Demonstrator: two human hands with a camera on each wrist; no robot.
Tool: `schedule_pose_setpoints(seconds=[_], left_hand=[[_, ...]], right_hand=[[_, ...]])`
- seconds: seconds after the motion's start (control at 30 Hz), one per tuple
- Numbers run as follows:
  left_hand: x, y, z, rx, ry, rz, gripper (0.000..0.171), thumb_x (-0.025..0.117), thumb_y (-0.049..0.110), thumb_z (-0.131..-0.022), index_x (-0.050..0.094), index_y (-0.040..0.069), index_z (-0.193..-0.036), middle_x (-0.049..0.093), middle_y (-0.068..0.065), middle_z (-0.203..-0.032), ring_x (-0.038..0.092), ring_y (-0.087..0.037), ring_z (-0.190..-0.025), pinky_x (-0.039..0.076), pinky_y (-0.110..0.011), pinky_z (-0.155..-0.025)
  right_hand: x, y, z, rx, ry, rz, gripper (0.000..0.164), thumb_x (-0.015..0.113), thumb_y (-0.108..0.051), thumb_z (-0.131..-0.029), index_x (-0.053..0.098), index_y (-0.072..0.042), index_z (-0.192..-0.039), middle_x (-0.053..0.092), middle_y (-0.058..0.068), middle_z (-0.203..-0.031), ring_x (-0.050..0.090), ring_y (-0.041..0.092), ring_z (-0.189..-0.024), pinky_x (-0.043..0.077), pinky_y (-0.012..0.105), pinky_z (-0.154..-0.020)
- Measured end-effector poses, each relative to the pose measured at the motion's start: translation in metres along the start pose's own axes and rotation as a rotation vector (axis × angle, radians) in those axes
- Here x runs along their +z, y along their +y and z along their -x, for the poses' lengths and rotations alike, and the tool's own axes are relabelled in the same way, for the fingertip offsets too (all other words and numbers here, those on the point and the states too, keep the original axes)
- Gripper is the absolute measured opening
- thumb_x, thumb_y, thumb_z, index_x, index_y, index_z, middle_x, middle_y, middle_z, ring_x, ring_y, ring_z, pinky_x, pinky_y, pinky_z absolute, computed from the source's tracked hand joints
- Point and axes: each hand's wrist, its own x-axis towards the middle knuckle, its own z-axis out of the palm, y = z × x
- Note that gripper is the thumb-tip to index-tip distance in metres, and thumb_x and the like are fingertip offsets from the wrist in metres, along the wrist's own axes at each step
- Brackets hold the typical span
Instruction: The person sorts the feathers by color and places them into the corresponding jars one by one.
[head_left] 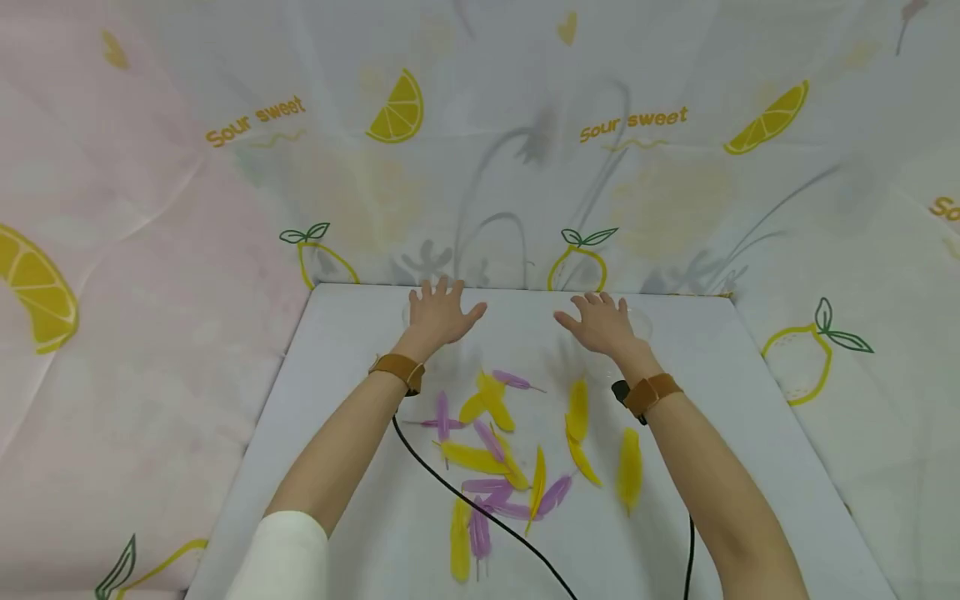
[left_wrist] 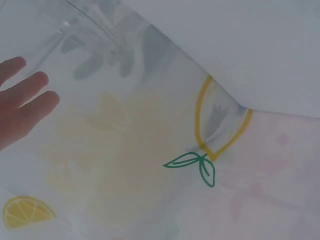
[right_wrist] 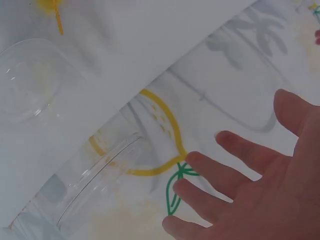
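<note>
My left hand [head_left: 437, 315] reaches over the far left part of the white table, fingers spread and nothing held. A clear round-rimmed piece [head_left: 407, 314] shows faintly beside it. Mirroring it on the right, my right hand [head_left: 602, 323] is also spread and holds nothing, with another clear round piece [head_left: 642, 323] partly behind it. The right wrist view shows a transparent dome-like object [right_wrist: 30, 82] on the table and a clear curved rim [right_wrist: 95, 175] near the fingers. Between the forearms lie scattered yellow feathers [head_left: 630, 471] and purple feathers [head_left: 555, 493].
The white table [head_left: 352, 333] ends just beyond the fingertips, against a lemon-print cloth [head_left: 495, 200]. Cloth also hangs at both sides. A black cable [head_left: 450, 483] runs from the left wrist across some feathers; a second cable [head_left: 690, 554] trails by the right forearm.
</note>
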Motion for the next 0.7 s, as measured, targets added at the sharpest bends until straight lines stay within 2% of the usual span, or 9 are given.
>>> schedule_pose_setpoints(seconds=[0.17, 0.37, 0.57, 0.7], left_hand=[[0.010, -0.005, 0.011, 0.009, 0.103, 0.047, 0.075, 0.045, 0.058, -0.099, 0.031, 0.012, -0.157, 0.028, -0.018, -0.162, 0.023, -0.044, -0.147, 0.018, -0.063, -0.118], [0.029, -0.015, 0.023, 0.016, 0.287, 0.114, 0.075, 0.054, 0.053, -0.095, 0.035, 0.010, -0.153, 0.033, -0.017, -0.160, 0.028, -0.041, -0.145, 0.023, -0.059, -0.118], [0.048, -0.023, 0.034, 0.022, 0.501, 0.258, 0.075, 0.066, 0.045, -0.090, 0.038, 0.010, -0.150, 0.029, -0.015, -0.162, 0.029, -0.040, -0.145, 0.027, -0.059, -0.116], [0.058, -0.026, 0.040, 0.001, 0.592, 0.352, 0.080, 0.070, 0.042, -0.087, 0.035, 0.010, -0.152, 0.026, -0.014, -0.163, 0.029, -0.039, -0.145, 0.027, -0.058, -0.117]], right_hand=[[0.006, 0.000, 0.011, -0.024, 0.067, 0.007, 0.064, 0.043, -0.048, -0.105, 0.044, 0.000, -0.147, 0.042, 0.025, -0.152, 0.030, 0.047, -0.143, 0.007, 0.069, -0.117], [0.019, -0.001, 0.029, -0.052, 0.124, -0.004, 0.059, 0.047, -0.044, -0.104, 0.049, 0.000, -0.143, 0.049, 0.024, -0.147, 0.039, 0.046, -0.139, 0.011, 0.069, -0.117], [0.033, -0.006, 0.049, -0.089, 0.184, -0.036, 0.056, 0.051, -0.044, -0.103, 0.054, -0.001, -0.139, 0.054, 0.023, -0.143, 0.045, 0.045, -0.134, 0.013, 0.069, -0.117], [0.041, -0.012, 0.062, -0.107, 0.216, -0.058, 0.055, 0.054, -0.043, -0.102, 0.057, 0.000, -0.136, 0.057, 0.022, -0.140, 0.048, 0.045, -0.131, 0.015, 0.069, -0.116]])
